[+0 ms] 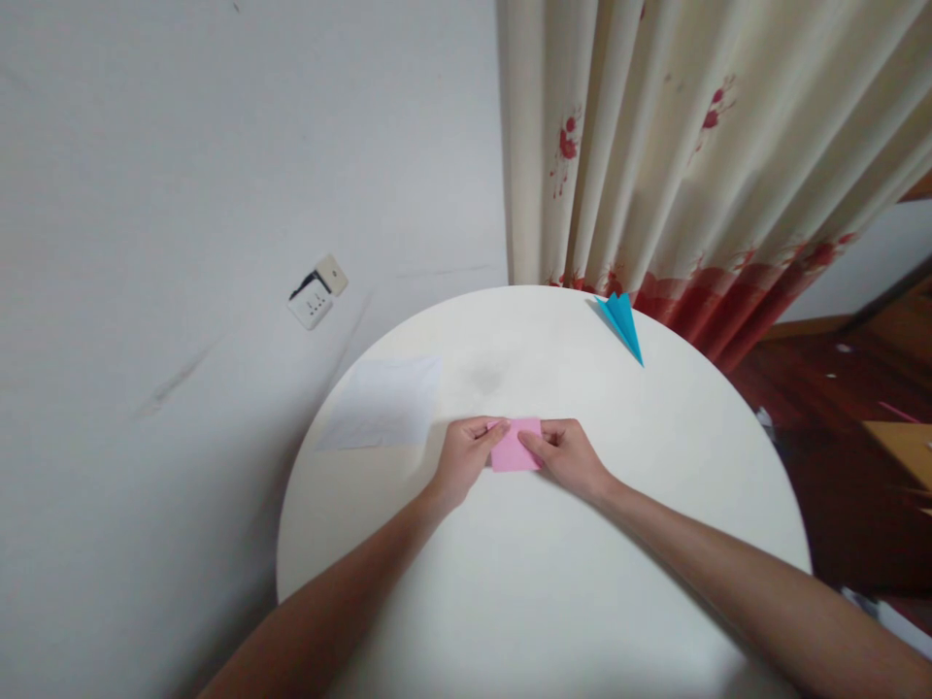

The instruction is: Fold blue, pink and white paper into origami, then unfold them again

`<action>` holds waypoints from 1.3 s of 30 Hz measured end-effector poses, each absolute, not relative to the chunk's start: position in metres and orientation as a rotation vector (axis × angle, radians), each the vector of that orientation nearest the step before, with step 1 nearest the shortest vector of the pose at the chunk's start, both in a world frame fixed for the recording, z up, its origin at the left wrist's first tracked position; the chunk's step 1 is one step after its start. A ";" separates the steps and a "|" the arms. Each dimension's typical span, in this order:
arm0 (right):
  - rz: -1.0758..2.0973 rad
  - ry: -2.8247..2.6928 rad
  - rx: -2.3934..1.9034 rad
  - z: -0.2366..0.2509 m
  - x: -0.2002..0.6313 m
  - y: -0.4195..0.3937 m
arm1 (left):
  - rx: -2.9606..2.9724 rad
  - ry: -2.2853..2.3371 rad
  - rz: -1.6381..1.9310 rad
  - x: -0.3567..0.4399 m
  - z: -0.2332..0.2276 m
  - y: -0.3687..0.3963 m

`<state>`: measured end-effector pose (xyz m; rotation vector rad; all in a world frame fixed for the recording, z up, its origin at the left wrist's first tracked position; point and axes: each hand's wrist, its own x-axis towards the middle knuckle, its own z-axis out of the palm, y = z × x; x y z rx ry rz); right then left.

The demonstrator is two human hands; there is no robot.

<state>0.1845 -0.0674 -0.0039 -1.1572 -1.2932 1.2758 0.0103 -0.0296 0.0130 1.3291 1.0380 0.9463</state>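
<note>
A small folded pink paper (515,447) lies near the middle of a round white table (553,582). My left hand (464,458) pinches its left edge with fingers curled over it. My right hand (569,454) grips its right edge, thumb on top. Both hands rest on the tabletop on either side of the paper, and parts of the paper's edges are hidden under my fingers.
A white sheet of paper (382,400) lies at the table's left rim. A folded blue paper shape (621,322) sits at the far edge. Behind are a white wall with a socket (317,291) and a cream curtain (691,155); wooden floor lies to the right.
</note>
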 end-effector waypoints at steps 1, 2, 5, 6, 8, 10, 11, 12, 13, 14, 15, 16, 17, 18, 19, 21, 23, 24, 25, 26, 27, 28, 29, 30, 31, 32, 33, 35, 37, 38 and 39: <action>1.248 -1.282 -1.175 -0.004 0.185 -0.067 | 1.323 1.032 0.944 0.011 0.014 -0.030; 1.222 -1.266 -1.187 -0.004 0.185 -0.066 | 1.319 1.030 0.937 0.011 0.016 -0.031; 1.150 -1.234 -1.191 -0.001 0.187 -0.065 | 1.315 1.027 0.895 0.012 0.020 -0.034; 1.129 -1.237 -1.190 0.000 0.188 -0.066 | 1.313 1.024 0.879 0.013 0.020 -0.034; 1.105 -1.259 -1.195 0.001 0.189 -0.066 | 1.305 1.018 0.851 0.013 0.019 -0.035; 1.105 -1.268 -1.201 0.000 0.189 -0.066 | 1.308 1.025 0.844 0.013 0.017 -0.034; 1.112 -1.262 -1.204 -0.001 0.188 -0.066 | 1.321 1.035 0.851 0.013 0.016 -0.034; 1.118 -1.247 -1.206 -0.002 0.188 -0.066 | 1.341 1.044 0.864 0.012 0.014 -0.033; 1.121 -1.227 -1.205 -0.004 0.187 -0.065 | 1.363 1.052 0.879 0.012 0.013 -0.032; 1.125 -1.203 -1.203 -0.005 0.187 -0.064 | 1.381 1.059 0.894 0.012 0.013 -0.032; 1.131 -1.181 -1.199 -0.006 0.186 -0.063 | 1.390 1.061 0.905 0.011 0.013 -0.031; 1.141 -1.159 -1.194 -0.008 0.186 -0.062 | 1.387 1.063 0.917 0.011 0.013 -0.031; 1.154 -1.139 -1.190 -0.008 0.186 -0.061 | 1.375 1.067 0.927 0.011 0.014 -0.031; 1.168 -1.123 -1.187 -0.009 0.186 -0.060 | 1.360 1.071 0.936 0.011 0.014 -0.031; 1.180 -1.113 -1.186 -0.009 0.186 -0.059 | 1.345 1.075 0.946 0.011 0.015 -0.031; 1.178 -1.104 -1.189 -0.008 0.186 -0.059 | 1.325 1.076 0.958 0.010 0.014 -0.030; 1.151 -1.098 -1.197 -0.007 0.186 -0.059 | 1.318 1.058 0.940 0.010 0.012 -0.029; 1.137 -1.090 -1.203 -0.007 0.186 -0.059 | 1.314 1.045 0.926 0.009 0.010 -0.028; 1.131 -1.082 -1.206 -0.006 0.186 -0.059 | 1.311 1.035 0.911 0.009 0.008 -0.028; 1.136 -1.077 -1.203 -0.006 0.186 -0.060 | 1.310 1.030 0.900 0.008 0.007 -0.027; 1.154 -1.080 -1.195 -0.007 0.186 -0.060 | 1.311 1.029 0.897 0.008 0.006 -0.027; 1.180 -1.091 -1.183 -0.007 0.186 -0.060 | 1.314 1.033 0.900 0.007 0.005 -0.027; 1.212 -1.113 -1.172 -0.008 0.186 -0.061 | 1.320 1.039 0.906 0.007 0.005 -0.026; 1.241 -1.137 -1.166 -0.008 0.186 -0.061 | 1.329 1.042 0.909 0.007 0.005 -0.026; 1.259 -1.159 -1.169 -0.009 0.186 -0.061 | 1.336 1.042 0.908 0.006 0.006 -0.026; 1.260 -1.174 -1.178 -0.009 0.187 -0.061 | 1.336 1.039 0.906 0.006 0.006 -0.026; 1.251 -1.182 -1.188 -0.009 0.187 -0.062 | 1.330 1.033 0.904 0.006 0.006 -0.026; 1.241 -1.189 -1.195 -0.009 0.188 -0.062 | 1.298 1.021 0.910 0.007 0.007 -0.027; 1.277 -1.222 -1.182 -0.007 0.189 -0.062 | 1.252 1.008 0.932 0.008 0.008 -0.027; 1.310 -1.251 -1.173 -0.006 0.190 -0.062 | 1.233 1.000 0.943 0.009 0.008 -0.027; 1.346 -1.278 -1.163 -0.005 0.191 -0.062 | 1.219 0.990 0.954 0.009 0.008 -0.028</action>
